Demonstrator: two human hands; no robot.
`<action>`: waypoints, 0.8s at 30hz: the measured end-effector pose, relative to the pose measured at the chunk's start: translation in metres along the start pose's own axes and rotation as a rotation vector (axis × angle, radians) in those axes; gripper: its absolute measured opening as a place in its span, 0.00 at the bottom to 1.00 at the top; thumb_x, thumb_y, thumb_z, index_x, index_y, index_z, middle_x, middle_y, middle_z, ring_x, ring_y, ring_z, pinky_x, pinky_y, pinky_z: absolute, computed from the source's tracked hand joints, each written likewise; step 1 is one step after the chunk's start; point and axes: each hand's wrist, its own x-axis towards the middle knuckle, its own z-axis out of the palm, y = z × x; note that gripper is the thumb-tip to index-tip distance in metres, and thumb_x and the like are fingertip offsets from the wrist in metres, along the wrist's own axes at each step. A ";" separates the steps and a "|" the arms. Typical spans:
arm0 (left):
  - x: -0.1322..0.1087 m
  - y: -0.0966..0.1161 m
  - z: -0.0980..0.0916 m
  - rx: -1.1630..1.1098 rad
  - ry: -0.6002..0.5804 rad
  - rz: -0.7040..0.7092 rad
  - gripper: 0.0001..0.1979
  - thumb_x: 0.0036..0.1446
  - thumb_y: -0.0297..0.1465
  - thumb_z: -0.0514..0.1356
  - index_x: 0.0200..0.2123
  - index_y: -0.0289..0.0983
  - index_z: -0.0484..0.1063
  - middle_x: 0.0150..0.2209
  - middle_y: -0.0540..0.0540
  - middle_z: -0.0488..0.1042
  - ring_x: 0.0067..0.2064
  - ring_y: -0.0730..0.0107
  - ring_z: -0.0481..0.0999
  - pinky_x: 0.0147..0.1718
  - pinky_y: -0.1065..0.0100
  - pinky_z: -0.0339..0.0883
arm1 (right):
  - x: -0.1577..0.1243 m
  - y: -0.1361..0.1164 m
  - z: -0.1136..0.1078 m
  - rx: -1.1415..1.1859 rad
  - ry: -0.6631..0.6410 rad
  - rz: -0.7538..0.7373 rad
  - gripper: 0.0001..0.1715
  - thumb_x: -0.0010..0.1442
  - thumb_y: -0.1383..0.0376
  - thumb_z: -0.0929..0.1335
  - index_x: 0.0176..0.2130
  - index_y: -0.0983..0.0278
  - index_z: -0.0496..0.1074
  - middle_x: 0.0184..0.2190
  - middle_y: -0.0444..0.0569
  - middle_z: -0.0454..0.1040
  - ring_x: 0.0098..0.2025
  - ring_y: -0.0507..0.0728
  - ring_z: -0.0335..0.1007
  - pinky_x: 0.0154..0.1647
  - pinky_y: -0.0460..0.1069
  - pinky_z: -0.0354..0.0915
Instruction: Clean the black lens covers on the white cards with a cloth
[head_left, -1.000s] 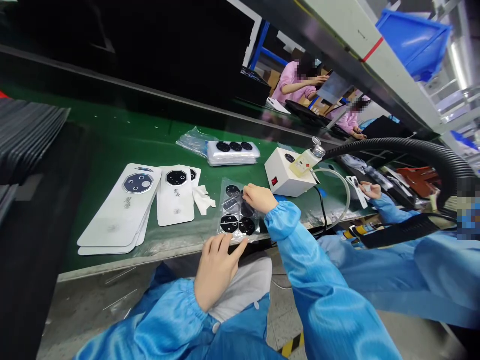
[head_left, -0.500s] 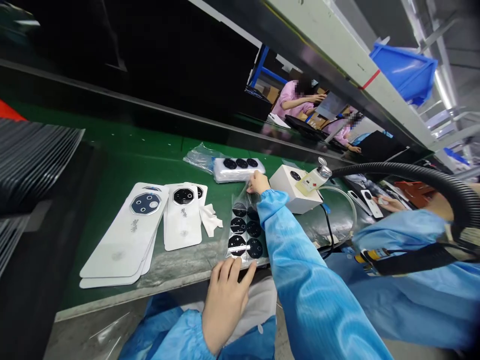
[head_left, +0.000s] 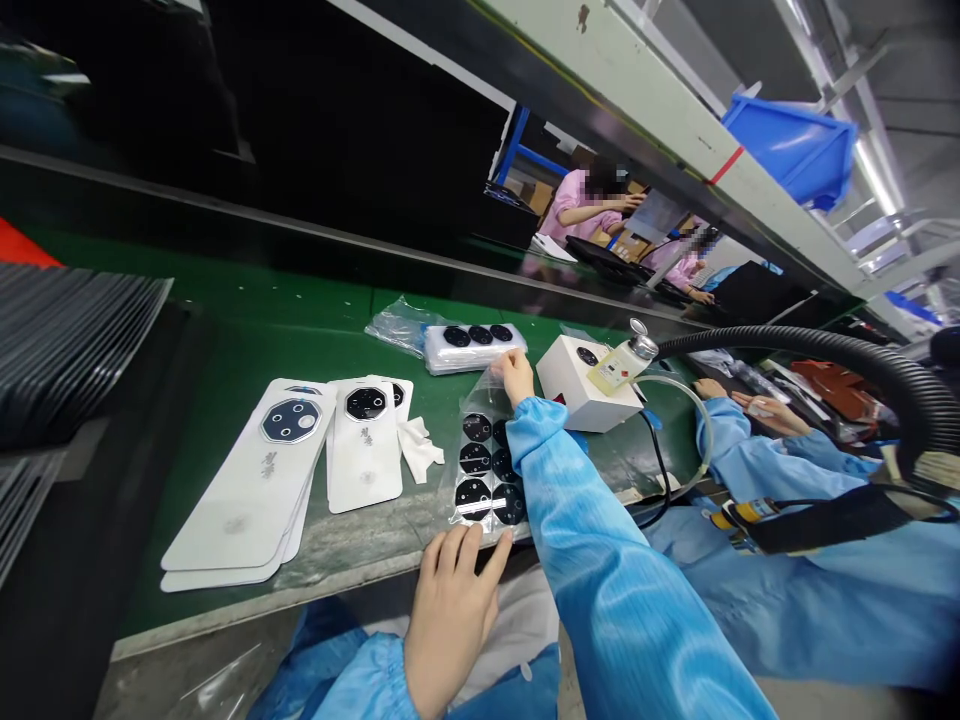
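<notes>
My right hand pinches the far end of a clear plastic sheet, which rises a little off the green bench there. Several black round camera lens covers lie in two columns in or under this sheet; my right sleeve hides part of the right column. At the near edge my left hand has its fingers spread, with the tips by the sheet's near end. Just beyond my right hand, a clear plastic tray bears three black covers.
To the left lie white phone back panels, smaller white panels and a white cloth. A white box with a bottle stands right. A black hose arches beside a co-worker's blue sleeves.
The view has shifted slightly. My right hand still grips the sheet, whose far end now stands a little more raised. The co-worker's hands have moved left, nearer the white box.
</notes>
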 end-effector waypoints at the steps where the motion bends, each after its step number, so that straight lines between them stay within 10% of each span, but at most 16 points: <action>1: 0.000 0.000 0.000 0.003 0.003 -0.001 0.25 0.52 0.31 0.60 0.54 0.48 0.64 0.45 0.44 0.69 0.49 0.56 0.64 0.48 0.53 0.59 | -0.005 -0.002 -0.004 -0.021 -0.002 -0.014 0.19 0.61 0.59 0.63 0.49 0.65 0.65 0.47 0.51 0.68 0.45 0.56 0.68 0.45 0.56 0.68; 13: 0.001 0.001 0.000 0.016 0.038 0.013 0.24 0.51 0.30 0.60 0.53 0.47 0.66 0.45 0.42 0.67 0.48 0.54 0.64 0.46 0.52 0.62 | -0.067 -0.002 -0.031 -0.409 -0.319 -0.380 0.20 0.61 0.60 0.64 0.51 0.63 0.64 0.53 0.52 0.64 0.52 0.59 0.63 0.52 0.60 0.63; 24: 0.002 0.003 -0.012 -0.031 0.001 0.020 0.27 0.50 0.23 0.56 0.55 0.40 0.63 0.46 0.40 0.68 0.49 0.53 0.66 0.48 0.50 0.64 | -0.064 -0.041 -0.045 -0.648 -0.319 -0.339 0.17 0.61 0.59 0.63 0.49 0.64 0.66 0.49 0.52 0.67 0.47 0.56 0.67 0.47 0.57 0.66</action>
